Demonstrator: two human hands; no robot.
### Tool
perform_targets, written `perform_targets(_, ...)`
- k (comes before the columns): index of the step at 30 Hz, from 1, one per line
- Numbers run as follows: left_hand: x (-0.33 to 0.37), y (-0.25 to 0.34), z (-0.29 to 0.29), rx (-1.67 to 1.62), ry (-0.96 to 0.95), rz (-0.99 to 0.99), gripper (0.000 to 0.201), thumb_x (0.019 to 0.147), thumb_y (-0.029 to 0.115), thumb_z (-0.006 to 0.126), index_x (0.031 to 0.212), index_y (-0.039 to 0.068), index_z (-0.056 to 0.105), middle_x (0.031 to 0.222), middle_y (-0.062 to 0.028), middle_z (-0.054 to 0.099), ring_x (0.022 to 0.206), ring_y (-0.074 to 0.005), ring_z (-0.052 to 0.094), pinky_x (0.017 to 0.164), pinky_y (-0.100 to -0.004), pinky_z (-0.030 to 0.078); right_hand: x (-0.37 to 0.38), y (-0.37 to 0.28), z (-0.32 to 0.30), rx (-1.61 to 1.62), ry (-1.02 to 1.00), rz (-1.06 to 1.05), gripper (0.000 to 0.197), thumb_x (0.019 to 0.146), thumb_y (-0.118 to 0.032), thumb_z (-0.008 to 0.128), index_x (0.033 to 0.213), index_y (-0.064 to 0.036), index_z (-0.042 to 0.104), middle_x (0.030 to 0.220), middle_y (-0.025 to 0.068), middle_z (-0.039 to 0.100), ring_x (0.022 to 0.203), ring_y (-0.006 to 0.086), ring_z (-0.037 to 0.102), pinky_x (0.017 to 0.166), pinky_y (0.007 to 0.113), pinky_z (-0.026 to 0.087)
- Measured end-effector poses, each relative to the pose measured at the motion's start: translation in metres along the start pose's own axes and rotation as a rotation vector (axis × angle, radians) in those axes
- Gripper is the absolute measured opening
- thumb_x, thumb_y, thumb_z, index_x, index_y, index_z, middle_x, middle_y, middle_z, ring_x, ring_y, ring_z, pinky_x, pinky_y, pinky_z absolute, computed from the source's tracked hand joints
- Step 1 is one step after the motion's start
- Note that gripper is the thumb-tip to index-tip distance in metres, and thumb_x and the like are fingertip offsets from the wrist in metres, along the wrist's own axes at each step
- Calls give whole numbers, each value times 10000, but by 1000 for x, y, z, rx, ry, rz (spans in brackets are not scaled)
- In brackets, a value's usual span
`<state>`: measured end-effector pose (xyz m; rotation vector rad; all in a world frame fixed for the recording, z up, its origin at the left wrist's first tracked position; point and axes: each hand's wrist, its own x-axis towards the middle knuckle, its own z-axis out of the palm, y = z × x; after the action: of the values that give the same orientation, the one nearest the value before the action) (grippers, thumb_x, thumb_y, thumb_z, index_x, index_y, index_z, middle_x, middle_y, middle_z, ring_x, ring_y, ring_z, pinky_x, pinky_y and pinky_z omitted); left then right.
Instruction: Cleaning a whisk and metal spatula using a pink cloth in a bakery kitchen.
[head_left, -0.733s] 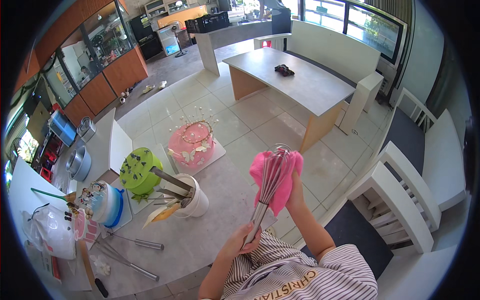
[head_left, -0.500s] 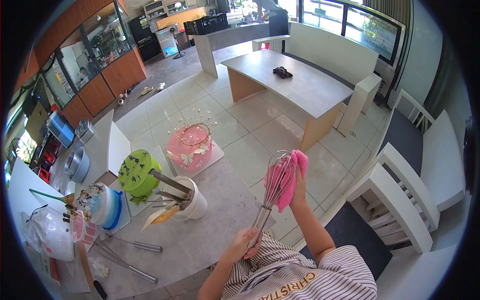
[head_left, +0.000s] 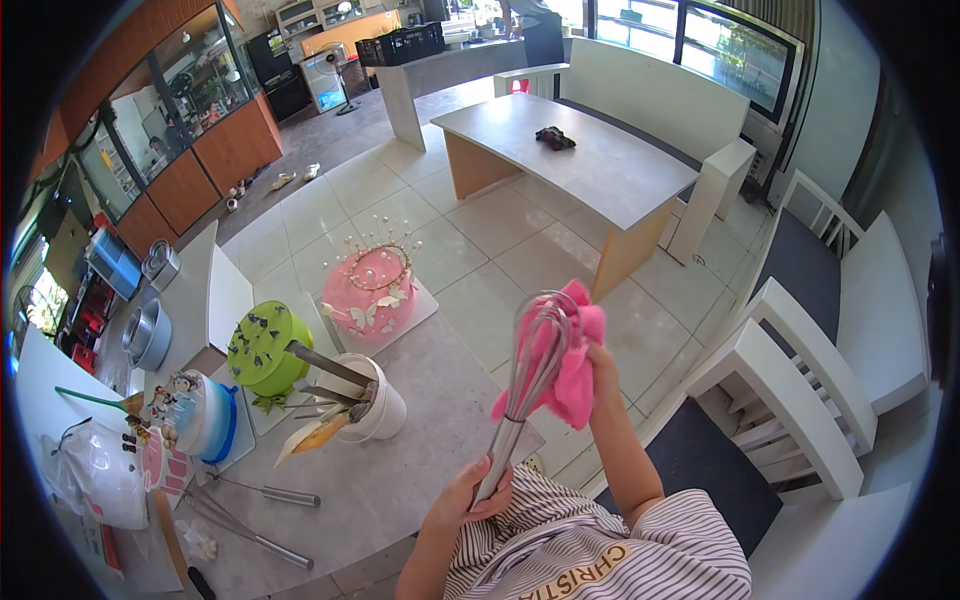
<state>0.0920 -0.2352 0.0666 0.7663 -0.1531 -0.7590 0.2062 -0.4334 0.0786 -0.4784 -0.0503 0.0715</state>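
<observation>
Watching left hand (head_left: 478, 493) grip silver wire whisk (head_left: 511, 422), right hand (head_left: 601, 370) clutch pink cloth (head_left: 577, 388) whose bunched folds could snag it.

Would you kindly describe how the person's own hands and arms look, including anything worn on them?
The left hand and right hand are bare: no gloves, and no watch or bracelet shows. Both forearms are uncovered. The right sleeve is short, white with thin dark stripes, matching the shirt; the left sleeve cannot be made out.
</observation>
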Motion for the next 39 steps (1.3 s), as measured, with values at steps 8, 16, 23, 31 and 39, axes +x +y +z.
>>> perform_targets(8,-8,-17,1,-9,-27,-83,473,855,496,404,745,38,449,417,26,372,296,-34,293,308,-176,222,-3,-23,-3,55,4,141,367,806,-193,549,1114,-31,433,1035,100,535,906,211,561,743,347,504)
perform_targets(16,-11,-10,9,-88,-80,-39,479,845,511,416,719,49,429,390,57,352,285,-13,282,320,-168,209,-19,-15,10,-302,55,-92,330,745,-4,549,1065,-25,469,988,85,552,855,183,573,761,304,485)
perform_targets(23,-4,-12,9,-168,-163,-142,488,849,519,402,719,49,425,393,64,348,279,-7,264,344,-153,219,-16,-20,28,-233,82,-351,291,744,-6,577,1014,-31,472,917,50,538,792,110,543,730,244,460)
perform_targets(31,1,-11,10,-406,-342,-169,467,877,497,348,722,58,383,375,72,326,263,-20,256,331,-175,216,-11,-28,30,-857,90,-877,243,783,-120,612,961,-41,465,876,16,525,762,66,503,675,210,426)
perform_targets(39,-5,-18,3,-462,-292,-138,455,891,471,335,716,54,381,380,90,361,275,1,289,370,-167,227,-19,-27,5,-228,82,-93,413,727,-101,605,1095,-8,442,924,46,532,831,130,546,769,264,459)
